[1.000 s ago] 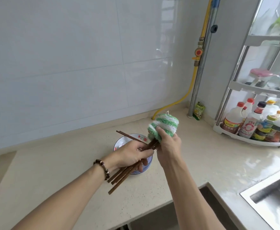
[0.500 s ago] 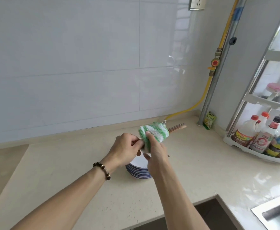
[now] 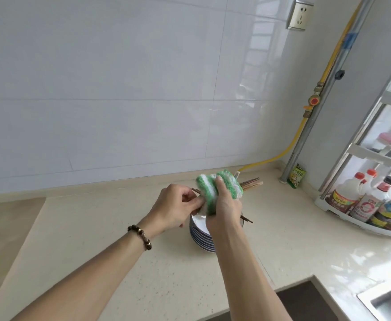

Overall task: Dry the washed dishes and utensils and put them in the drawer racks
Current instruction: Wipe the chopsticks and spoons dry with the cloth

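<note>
Forearms reach out from us over the pale speckled desk (image 3: 92,262), the left one wearing a dark beaded bracelet (image 3: 140,236) at the wrist. Just beyond, a stack of white plates (image 3: 199,235) with blue rims sits on the desk, directly under our hands. Our left hand (image 3: 177,210) has its fingers curled, pinching the near end of a bundle of dark brown wooden chopsticks (image 3: 251,183) together with an edge of the cloth. Our right hand (image 3: 224,206) is closed around a fluffy green-and-white striped cloth (image 3: 215,185), which is wrapped about the middle of the chopsticks, thumb pressed into the pile. The sticks lie roughly level above the plates; their squared ends stick out of the cloth on the far right, and one thin tip pokes out on the left. One more chopstick tip juts out lower, beside our right wrist, over the plate rim. Farther right, a white corner rack (image 3: 361,222) holds sauce bottles (image 3: 345,195). Behind, a yellow hose (image 3: 280,156) runs along a metal pipe (image 3: 305,133), with a wall socket (image 3: 300,16) high on the white tiles.
</note>
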### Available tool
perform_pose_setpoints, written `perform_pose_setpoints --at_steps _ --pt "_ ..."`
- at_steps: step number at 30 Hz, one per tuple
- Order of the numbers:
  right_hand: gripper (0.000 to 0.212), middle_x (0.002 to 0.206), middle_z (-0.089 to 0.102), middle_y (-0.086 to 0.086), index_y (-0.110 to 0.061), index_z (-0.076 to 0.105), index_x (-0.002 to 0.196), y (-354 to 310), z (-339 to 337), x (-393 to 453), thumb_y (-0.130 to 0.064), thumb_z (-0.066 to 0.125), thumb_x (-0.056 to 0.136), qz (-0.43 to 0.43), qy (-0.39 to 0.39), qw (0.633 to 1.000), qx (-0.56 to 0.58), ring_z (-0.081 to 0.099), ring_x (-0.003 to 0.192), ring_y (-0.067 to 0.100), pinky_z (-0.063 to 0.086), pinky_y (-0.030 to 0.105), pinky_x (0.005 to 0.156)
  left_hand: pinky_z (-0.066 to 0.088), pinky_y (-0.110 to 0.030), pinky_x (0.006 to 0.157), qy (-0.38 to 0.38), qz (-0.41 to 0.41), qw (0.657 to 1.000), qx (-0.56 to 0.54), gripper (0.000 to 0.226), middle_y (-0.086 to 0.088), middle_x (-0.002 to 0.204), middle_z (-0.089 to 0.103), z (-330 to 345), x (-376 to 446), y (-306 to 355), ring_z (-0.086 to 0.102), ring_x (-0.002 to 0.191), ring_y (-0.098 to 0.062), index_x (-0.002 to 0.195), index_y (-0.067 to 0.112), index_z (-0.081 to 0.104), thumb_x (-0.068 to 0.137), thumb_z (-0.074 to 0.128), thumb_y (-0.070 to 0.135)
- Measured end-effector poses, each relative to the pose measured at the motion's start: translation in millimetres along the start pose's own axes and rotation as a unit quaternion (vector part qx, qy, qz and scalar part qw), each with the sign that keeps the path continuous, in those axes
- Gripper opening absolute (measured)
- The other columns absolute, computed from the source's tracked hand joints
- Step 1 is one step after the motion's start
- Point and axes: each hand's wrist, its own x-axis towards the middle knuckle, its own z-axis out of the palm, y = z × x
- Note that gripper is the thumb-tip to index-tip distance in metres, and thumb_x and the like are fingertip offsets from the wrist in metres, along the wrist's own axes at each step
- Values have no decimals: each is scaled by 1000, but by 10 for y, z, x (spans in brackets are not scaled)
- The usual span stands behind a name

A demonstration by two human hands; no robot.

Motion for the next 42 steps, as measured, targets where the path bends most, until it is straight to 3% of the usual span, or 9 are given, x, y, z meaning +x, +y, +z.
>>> perform_pose_setpoints --at_steps 6,10,15,18,24,28,34,38,42 --pt "30 104 70 19 -10 54 94 -300 58 175 -29 77 89 -59 75 994 57 71 95 39 55 63 86 36 -17 40 -23 -16 1000 -6 24 3 53 65 -349 -24 -116 43 34 -10 79 9 71 95 70 27" --pt "30 90 71 15 -6 60 97 36 318 -49 -34 68 95 -49 37 998 -33 70 72 28 60 41 67 36 -15 40 -5 -9 1000 -4 27 2 54 64 -381 72 -46 44 36 -7 78 8 73 94 71 30" --pt "28 73 69 10 -4 59 103 -341 339 13 -29 69 95 -65 65 992 81 65 60 24 59 50 82 36 -14 39 -16 19 999 20 26 -3 57 65 -665 -15 -84 47 35 -1 79 8 73 92 72 30" --pt "27 51 66 5 -8 56 94 -235 513 -222 -33 62 100 -59 51 995 56 64 50 20 60 42 64 38 -16 40 12 36 999 14 27 -8 60 69 -671 6 -59 46 37 -2 75 9 74 90 75 33" --pt "29 89 71 23 -2 59 103 -44 641 -326 -30 62 99 -69 -2 998 -2 68 68 33 60 45 64 36 -14 41 8 30 999 -10 29 -3 57 63 -749 -33 -94 43 35 0 82 5 76 95 68 28" --pt "23 89 68 18 -10 53 92 -263 647 -260 -31 62 100 -67 67 995 43 65 57 28 57 35 49 34 -12 40 -9 26 999 18 31 0 54 60 -835 -88 -128 40 34 -1 79 6 75 97 66 30" --pt "29 91 73 18 -3 63 108 23 713 -414 -29 64 96 -56 25 997 -36 69 64 28 60 41 64 34 -25 46 6 57 997 46 42 3 49 52 -858 -73 -103 38 43 -12 66 3 67 97 64 31" --pt "20 75 59 6 -8 53 108 -325 672 -337 -25 60 101 -96 104 989 33 58 42 16 54 31 41 36 -25 49 3 68 996 66 34 5 49 53 -959 -138 -194 44 47 -13 64 22 70 95 66 35" --pt "26 71 63 13 -6 53 92 -9 741 -488 -29 56 104 -72 32 997 18 62 44 21 57 40 54 32 -27 48 12 97 991 93 32 0 54 54 -879 -101 -82 39 49 -13 72 13 75 96 64 32"
